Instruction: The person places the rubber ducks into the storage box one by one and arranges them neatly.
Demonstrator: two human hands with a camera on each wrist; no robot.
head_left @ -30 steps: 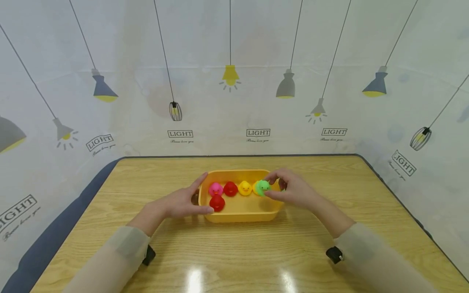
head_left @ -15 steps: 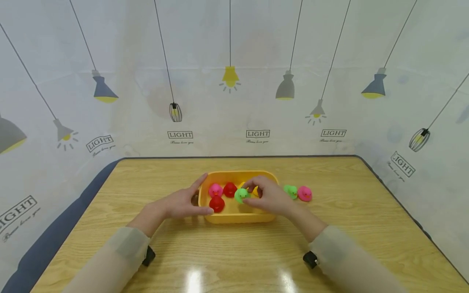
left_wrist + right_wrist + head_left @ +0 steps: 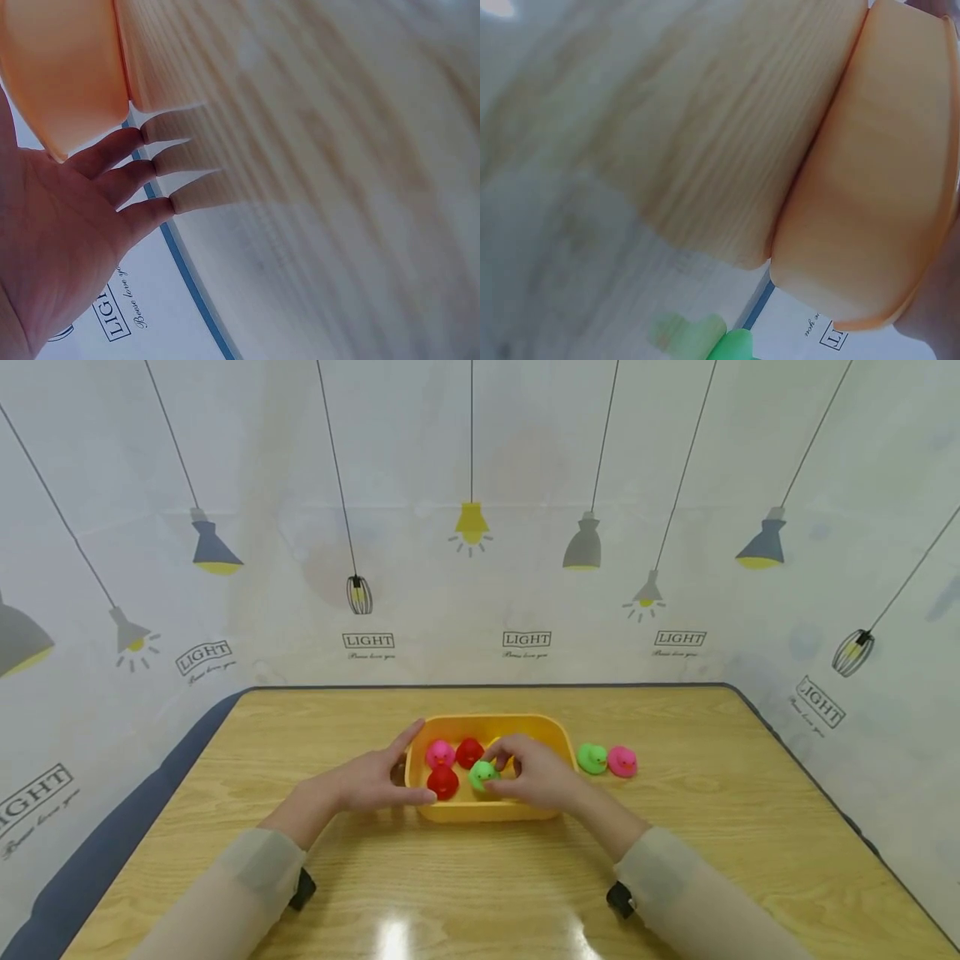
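My right hand (image 3: 540, 774) pinches a green rubber duck (image 3: 482, 776) between thumb and fingers, inside the yellow plastic bin (image 3: 487, 812). At the bin's left end my left hand (image 3: 367, 777) is spread, its thumb at the front rim and its index finger at the back corner. The left wrist view shows its other fingers (image 3: 124, 184) extended at the table, below the bin's wall. Left of the held duck sit a pink duck (image 3: 440, 754) and a red duck (image 3: 469, 752), with another red duck (image 3: 442, 783) in front. Something yellow behind the right hand is mostly hidden.
On the wooden table (image 3: 480, 885), just right of the bin, a second green duck (image 3: 592, 759) and a pink duck (image 3: 622, 762) stand side by side. A lamp-patterned cloth (image 3: 420, 460) rises behind the table's far edge and along both sides.
My right hand has carried the green duck leftward from the bin's right end to its middle and lower. The ducks right of the bin have come into view. My left hand has stayed put.
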